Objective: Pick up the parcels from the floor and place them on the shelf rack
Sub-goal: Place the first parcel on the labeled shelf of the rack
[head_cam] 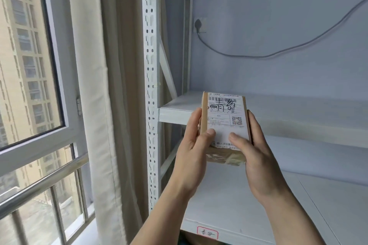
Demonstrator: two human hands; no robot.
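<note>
Right now both hands are holding a small cardboard parcel (225, 125) up in the air in front of the white shelf rack (152, 85). The left hand (194, 145) is closing round the parcel's left edge, its thumb pressing down on the white shipping label (226, 117); the right hand (256, 157) is mirroring it on the right edge, thumb likewise on the label, fingers wrapping behind where they are hidden. Neither hand is open; together they are clamping the one box.

What matters for the coming move is how the parcel is lying against the upper shelf board (278, 111). The box is pointing its long axis away from the person, far end toward the wall, and that far end is overlapping the shelf's front lip in this view (whether it is already over the board or only level with it cannot be told from here). The open shelf surface is stretching ahead and to the right of the hands, so a straight push forward along the parcel's own length looks like the natural way in, with both hands equally near. A lower shelf board (258, 201) is sitting below the forearms.
</note>
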